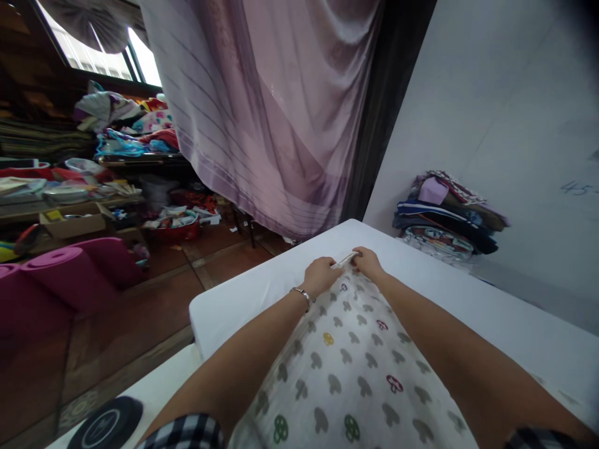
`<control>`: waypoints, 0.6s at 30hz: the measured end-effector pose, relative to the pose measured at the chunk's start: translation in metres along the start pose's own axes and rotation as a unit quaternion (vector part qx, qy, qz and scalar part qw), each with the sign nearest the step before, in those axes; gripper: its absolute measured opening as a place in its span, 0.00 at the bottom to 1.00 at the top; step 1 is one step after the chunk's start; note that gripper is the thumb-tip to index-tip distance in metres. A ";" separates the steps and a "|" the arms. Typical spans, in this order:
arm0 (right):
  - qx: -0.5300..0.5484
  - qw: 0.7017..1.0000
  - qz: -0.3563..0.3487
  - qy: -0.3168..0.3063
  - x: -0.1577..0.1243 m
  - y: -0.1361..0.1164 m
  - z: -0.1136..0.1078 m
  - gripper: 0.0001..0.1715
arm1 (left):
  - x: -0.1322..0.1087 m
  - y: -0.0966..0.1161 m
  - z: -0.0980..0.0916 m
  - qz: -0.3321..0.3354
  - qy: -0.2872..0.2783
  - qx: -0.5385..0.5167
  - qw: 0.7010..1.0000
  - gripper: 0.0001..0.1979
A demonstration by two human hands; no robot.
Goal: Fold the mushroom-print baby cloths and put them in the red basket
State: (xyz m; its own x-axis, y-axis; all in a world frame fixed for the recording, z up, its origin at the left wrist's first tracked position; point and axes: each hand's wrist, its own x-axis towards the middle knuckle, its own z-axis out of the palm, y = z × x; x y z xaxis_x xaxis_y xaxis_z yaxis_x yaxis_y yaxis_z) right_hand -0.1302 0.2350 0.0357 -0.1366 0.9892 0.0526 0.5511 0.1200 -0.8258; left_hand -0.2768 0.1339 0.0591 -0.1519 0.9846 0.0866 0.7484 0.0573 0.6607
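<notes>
A white cloth (353,358) printed with grey mushroom-like shapes and a few red, green and yellow ones stretches from the bottom of the view up to both hands. My left hand (322,274) is closed on its far edge, a bracelet round the wrist. A short way to the right, my right hand (367,262) pinches the same edge. Between the hands a narrow strip of that edge shows, slightly slanted. Beneath lies a white-covered, mattress-like surface (253,299). The cloth's near end runs out of view.
Folded clothes (444,215) are stacked by the white wall at right. A pink curtain (290,112) hangs beyond the white surface. Rolled pink mats (70,274) and cluttered shelves stand left. A round black object (105,424) sits at the lower left.
</notes>
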 end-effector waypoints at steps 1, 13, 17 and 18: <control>0.006 1.000 -0.001 -0.006 -0.002 -0.001 -0.001 0.22 | -0.001 0.001 0.000 -0.007 0.011 0.008 1.000 0.11; 0.061 0.998 -0.011 -0.032 -0.014 -0.009 -0.023 0.04 | -0.002 -0.011 -0.003 -0.014 -0.055 -0.024 0.998 0.10; 0.087 0.996 0.000 -0.019 -0.014 -0.009 -0.024 0.04 | -0.015 -0.041 -0.021 -0.020 -0.138 -0.035 0.990 0.10; 0.093 0.995 0.000 -0.020 -0.014 -0.009 -0.024 0.04 | -0.020 -0.049 -0.027 -0.023 -0.151 -0.034 0.988 0.10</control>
State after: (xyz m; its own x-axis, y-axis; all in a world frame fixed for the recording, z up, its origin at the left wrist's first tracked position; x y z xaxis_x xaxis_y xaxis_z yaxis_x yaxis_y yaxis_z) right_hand -0.1134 0.2218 0.0561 -0.1717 0.9846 0.0335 0.3895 0.0990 -0.9157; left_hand -0.3278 0.1069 0.0447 0.0231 0.9862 -0.1637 0.6986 0.1013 0.7083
